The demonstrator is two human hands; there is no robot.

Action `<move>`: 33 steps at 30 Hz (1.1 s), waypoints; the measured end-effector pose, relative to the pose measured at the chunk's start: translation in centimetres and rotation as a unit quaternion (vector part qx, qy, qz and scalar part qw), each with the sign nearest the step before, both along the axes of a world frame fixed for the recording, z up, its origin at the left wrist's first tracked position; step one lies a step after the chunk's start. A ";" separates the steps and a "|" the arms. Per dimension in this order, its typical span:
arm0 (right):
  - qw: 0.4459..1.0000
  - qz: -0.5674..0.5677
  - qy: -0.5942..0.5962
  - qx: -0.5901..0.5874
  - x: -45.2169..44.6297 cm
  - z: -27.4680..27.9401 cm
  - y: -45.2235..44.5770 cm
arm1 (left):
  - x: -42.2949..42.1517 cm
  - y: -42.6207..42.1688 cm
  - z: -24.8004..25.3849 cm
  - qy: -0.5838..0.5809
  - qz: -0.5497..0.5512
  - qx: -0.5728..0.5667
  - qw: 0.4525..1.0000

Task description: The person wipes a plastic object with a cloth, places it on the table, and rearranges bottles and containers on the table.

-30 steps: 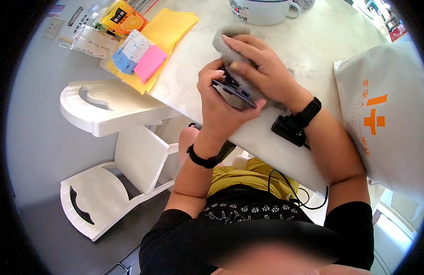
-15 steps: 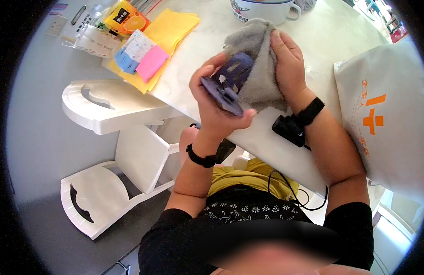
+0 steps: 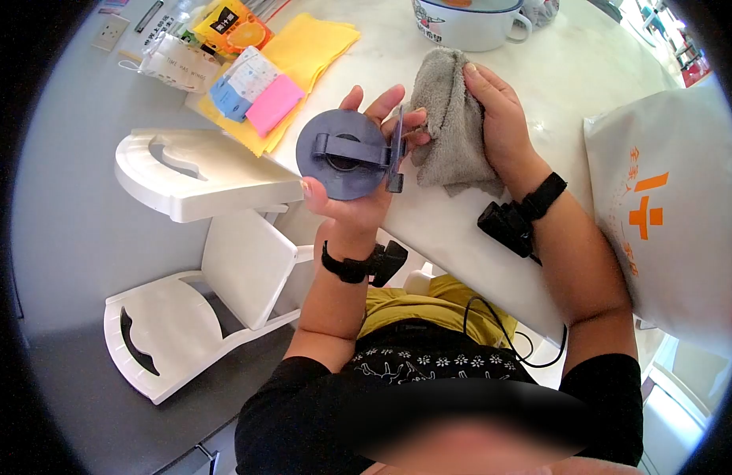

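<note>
A blue-grey folding phone stand [image 3: 317,170] rests in my left hand [image 3: 358,212], its round base turned up toward me. My thumb presses the rim, while the other fingers spread out behind and beyond it. The stand's hinged arm lies across the base, and its plate shows nearly edge-on at the right. My right hand [image 3: 507,127] grips a folded grey cloth [image 3: 451,119] along its right side. The cloth hangs above the table beside the stand, close to my left fingertips; whether they touch it I cannot tell.
A white enamel mug [image 3: 469,28] stands at the table's back. Yellow cloths [image 3: 326,39], a pink packet [image 3: 275,105], a tissue pack [image 3: 239,85] and an orange pouch [image 3: 235,28] lie back left. A white bag [image 3: 671,206] stands right; white chairs [image 3: 207,182] are left.
My left hand has moved left and turned the stand so its round base faces up. The cloth has come away from the stand and is now bunched in my right hand.
</note>
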State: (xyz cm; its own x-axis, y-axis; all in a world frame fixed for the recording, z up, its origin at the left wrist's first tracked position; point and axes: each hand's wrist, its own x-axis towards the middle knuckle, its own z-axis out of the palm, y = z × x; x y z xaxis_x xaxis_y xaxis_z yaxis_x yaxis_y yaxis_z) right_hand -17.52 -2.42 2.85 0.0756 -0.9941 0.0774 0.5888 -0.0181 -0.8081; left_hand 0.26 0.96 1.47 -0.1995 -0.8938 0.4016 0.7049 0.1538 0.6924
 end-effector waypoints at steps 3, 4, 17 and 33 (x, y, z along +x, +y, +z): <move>1.000 0.006 0.010 -0.006 -0.2 -0.1 -0.1 | 0.1 -0.2 0.0 0.021 -0.017 0.012 1.000; 1.000 0.006 0.009 -0.006 -0.3 -0.3 -0.2 | 0.1 -0.3 0.0 0.020 -0.017 0.011 1.000; 0.993 -0.105 0.010 -0.043 -0.2 0.2 0.1 | 0.2 -0.8 1.3 0.021 -0.112 0.241 0.964; 0.928 0.107 0.311 -0.173 0.1 0.3 0.6 | -0.5 -0.3 1.0 -0.086 -0.057 0.266 0.958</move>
State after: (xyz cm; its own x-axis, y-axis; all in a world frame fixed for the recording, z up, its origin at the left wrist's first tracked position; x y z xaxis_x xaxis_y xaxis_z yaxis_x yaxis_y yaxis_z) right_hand -17.40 -1.82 3.16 0.4061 -0.8750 0.2634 0.0301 -0.2753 -0.9609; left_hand -0.28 0.64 2.49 -0.3312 -0.9312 -0.1524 0.5638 -0.3248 0.7594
